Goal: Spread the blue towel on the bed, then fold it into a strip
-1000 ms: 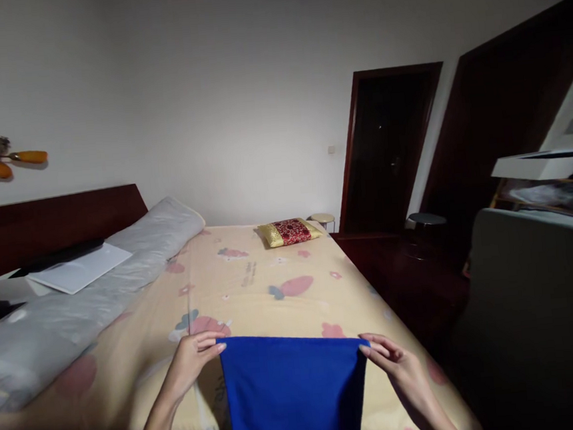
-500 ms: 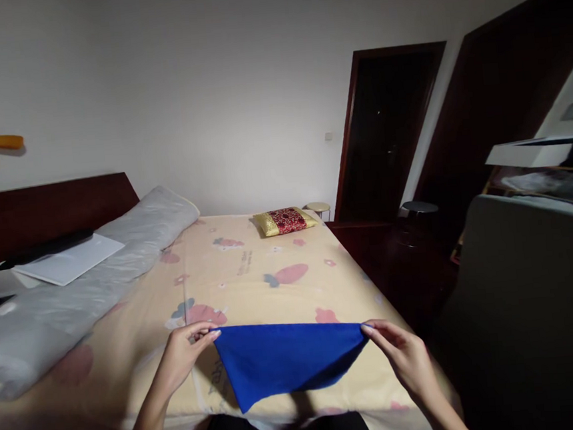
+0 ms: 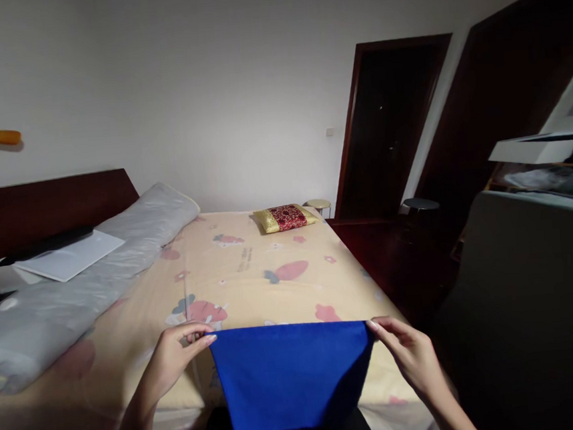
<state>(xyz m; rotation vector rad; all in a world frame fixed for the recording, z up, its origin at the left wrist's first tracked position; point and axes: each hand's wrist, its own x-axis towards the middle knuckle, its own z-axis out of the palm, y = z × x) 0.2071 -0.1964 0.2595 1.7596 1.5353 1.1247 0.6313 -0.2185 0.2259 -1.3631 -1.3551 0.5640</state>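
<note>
Single view, head-worn camera: stands at one edge of the bed [image 3: 251, 271], facing forward and slightly down across the mattress toward the white wall [image 3: 204, 81] and dark doorway [image 3: 389, 126]. Nearest field: both hands and a blue cloth [image 3: 290, 375] at the bottom edge, close to the lens. No second view.

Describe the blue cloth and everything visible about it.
The blue cloth is a plain, deep royal-blue piece of soft-looking fabric with no print. It hangs stretched between the left hand and the right hand, each pinching one upper corner, so its top edge runs taut and level. The body drapes down smoothly in front of the near edge of the bed; its lower edge slants, and the bottom right is lost in shadow.
</note>
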